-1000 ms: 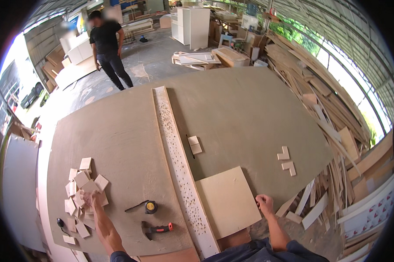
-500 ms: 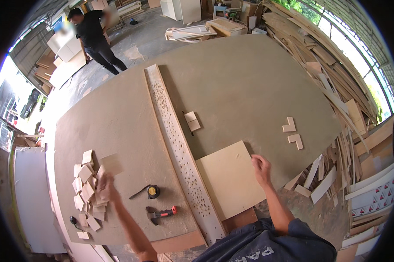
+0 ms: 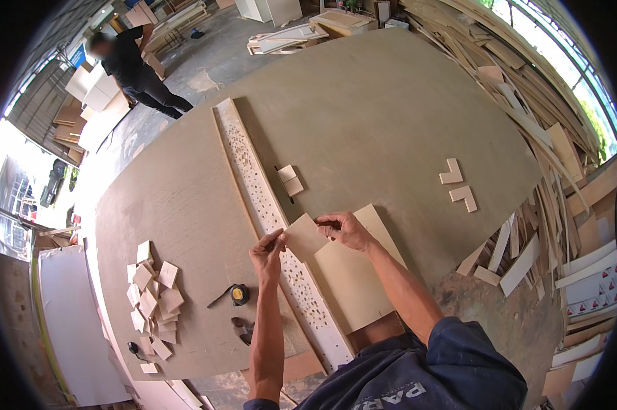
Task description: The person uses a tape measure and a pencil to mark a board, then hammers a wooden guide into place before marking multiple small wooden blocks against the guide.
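Between both hands is a small flat wooden piece (image 3: 304, 239), raised above the edge of a dotted long strip (image 3: 240, 152). My left hand (image 3: 267, 253) pinches its left edge. On the opposite side, the fingers of my right hand (image 3: 346, 230) close on its upper right corner. Below my right forearm lies a larger pale square board (image 3: 353, 287), partly covered by that arm. Farther off, beside the strip, a pair of small wooden blocks (image 3: 291, 180) rests on the table. To the left, many similar pieces form a loose pile (image 3: 157, 294).
A tape measure (image 3: 239, 294) lies left of my left forearm, which partly hides a dark-headed hand tool (image 3: 242, 330). Two L-shaped wooden pieces (image 3: 450, 172) sit at the right of the large table (image 3: 363, 123). Offcuts (image 3: 506, 266) pile beyond its right edge. Another person (image 3: 141, 72) stands far left.
My left hand has come from the pile to the middle with a small wooden piece. My right hand has left the square board's right edge and now grips the same piece.
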`<state>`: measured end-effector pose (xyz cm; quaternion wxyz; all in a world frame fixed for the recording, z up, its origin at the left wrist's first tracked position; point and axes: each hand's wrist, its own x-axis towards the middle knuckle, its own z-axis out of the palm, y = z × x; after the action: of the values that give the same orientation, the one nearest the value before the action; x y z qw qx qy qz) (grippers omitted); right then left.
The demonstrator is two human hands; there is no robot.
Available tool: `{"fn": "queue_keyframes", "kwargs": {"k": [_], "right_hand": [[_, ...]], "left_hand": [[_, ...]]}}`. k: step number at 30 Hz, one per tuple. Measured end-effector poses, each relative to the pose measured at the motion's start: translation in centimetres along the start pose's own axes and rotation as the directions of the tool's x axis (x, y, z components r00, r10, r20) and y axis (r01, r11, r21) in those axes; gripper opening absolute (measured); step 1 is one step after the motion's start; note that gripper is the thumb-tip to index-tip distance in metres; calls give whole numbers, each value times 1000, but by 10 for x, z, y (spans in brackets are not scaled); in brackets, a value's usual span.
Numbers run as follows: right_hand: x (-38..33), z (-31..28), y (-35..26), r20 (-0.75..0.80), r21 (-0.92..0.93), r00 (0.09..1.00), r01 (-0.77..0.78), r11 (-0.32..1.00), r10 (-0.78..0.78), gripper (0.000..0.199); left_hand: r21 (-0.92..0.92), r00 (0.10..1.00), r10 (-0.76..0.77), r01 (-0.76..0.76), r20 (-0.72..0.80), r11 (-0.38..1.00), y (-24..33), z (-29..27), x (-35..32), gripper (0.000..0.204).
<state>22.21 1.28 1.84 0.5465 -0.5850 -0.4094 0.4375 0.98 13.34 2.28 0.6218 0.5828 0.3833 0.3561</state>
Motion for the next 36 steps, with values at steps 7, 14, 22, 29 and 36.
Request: {"fn": "queue_keyframes", "kwargs": {"k": [7,14,22,29,36], "right_hand": [[33,2,35,-379,-228,917,38,973,-125,23],[73,-3,79,-342,-507,916,7,862,-208,14],[54,22,75,-63,-873,961,77,481,-268,22],[45,27,64,-66,-871,986,20,491,-156,27],[37,31,73,-137,-839,973,-16,544,-184,29]], "left_hand": [[-2,975,49,-51,-217,999,-18,10,7,37],[42,971,-13,23,-240,999,-49,-23,-13,27],[202,940,-21,95,-340,975,-55,-47,-39,24],[707,993,122,-86,-1,702,-34,-14,6,53],[917,919,-127,-343,373,206,-12,16,55,118]]}}
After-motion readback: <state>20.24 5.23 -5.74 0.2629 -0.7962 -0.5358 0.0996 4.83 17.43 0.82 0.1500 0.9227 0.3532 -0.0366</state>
